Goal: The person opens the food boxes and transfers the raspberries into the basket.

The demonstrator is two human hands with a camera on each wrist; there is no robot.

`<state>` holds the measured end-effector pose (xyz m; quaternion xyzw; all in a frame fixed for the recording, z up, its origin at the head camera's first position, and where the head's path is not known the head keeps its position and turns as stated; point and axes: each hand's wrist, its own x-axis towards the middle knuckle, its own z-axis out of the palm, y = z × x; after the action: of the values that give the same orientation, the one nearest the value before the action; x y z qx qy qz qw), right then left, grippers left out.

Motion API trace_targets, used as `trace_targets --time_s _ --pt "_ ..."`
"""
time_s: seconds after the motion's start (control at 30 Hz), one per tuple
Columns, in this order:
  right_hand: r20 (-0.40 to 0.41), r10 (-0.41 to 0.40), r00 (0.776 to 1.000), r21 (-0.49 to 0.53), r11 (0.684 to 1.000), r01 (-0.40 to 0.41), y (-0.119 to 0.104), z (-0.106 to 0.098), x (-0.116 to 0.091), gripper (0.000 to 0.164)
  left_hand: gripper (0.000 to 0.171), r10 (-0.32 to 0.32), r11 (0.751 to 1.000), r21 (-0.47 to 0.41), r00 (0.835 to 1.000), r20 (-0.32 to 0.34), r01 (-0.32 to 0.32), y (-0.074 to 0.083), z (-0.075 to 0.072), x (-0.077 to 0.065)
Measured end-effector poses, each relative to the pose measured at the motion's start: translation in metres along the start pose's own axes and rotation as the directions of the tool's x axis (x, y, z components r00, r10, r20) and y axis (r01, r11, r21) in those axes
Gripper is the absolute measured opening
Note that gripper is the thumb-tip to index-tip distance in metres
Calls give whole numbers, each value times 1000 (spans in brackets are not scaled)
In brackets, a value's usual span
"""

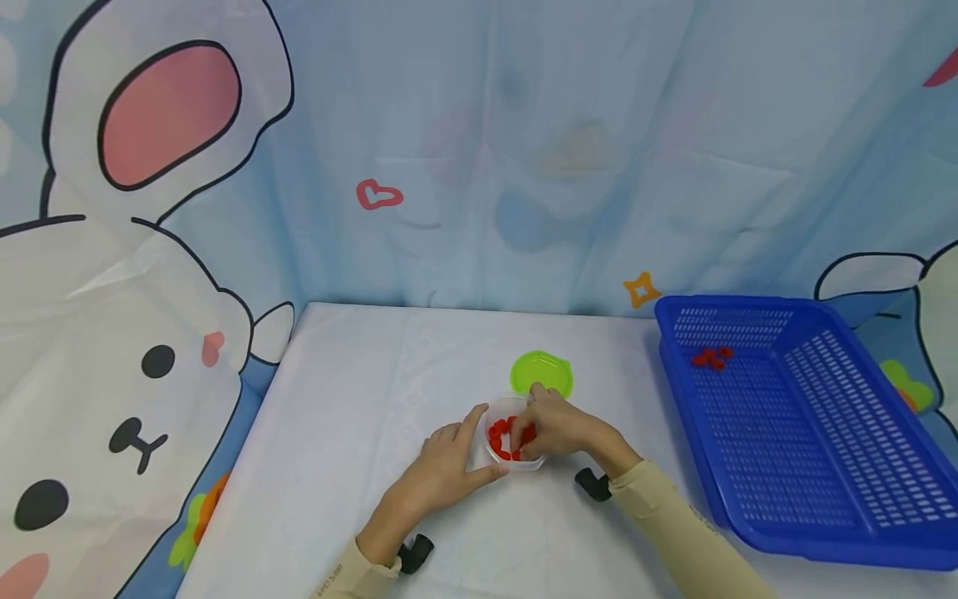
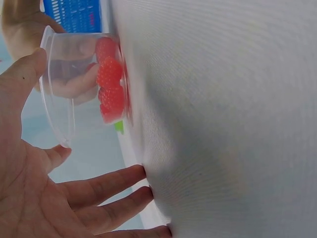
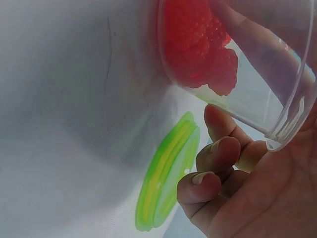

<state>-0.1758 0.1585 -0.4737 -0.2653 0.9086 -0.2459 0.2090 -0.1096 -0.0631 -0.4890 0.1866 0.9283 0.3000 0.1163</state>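
A clear plastic cup (image 1: 525,465) with several red raspberries (image 1: 496,434) in its bottom stands upright on the white table. My left hand (image 1: 443,467) holds its rim between thumb and forefinger. In the left wrist view, the other fingers (image 2: 106,191) spread out and touch the tablecloth. From the far side, my right hand (image 1: 555,424) reaches into the cup with thumb and forefinger, down at the raspberries (image 3: 190,44). Whether they pinch one is hidden. Its other fingers (image 3: 218,153) curl outside the cup, beside a green lid (image 3: 168,173).
The green lid (image 1: 540,372) lies flat just behind the cup. At the right stands a large blue plastic basket (image 1: 812,499), with several raspberries (image 1: 713,358) in its far left corner. A printed blue curtain (image 1: 464,249) hangs along the table's back edge.
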Motion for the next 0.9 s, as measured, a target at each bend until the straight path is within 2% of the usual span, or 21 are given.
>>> trace_targets --time_s 0.3,0.43,0.7,0.9 --pt "25 11 1000 -59 998 -9 -4 -1 -1 26 93 -5 1000 1 1000 6 5 -1 3 0" --pt "34 0 999 -47 999 1 -4 -2 -2 24 93 -3 1000 2 1000 7 3 -2 4 -1" --pt "19 -65 998 30 998 64 7 -1 -1 23 93 12 1000 9 1000 -2 -12 -1 2 -1" --pt "-34 -139 990 161 977 143 20 5 -1 18 93 17 1000 14 1000 -4 -17 -2 2 -1"
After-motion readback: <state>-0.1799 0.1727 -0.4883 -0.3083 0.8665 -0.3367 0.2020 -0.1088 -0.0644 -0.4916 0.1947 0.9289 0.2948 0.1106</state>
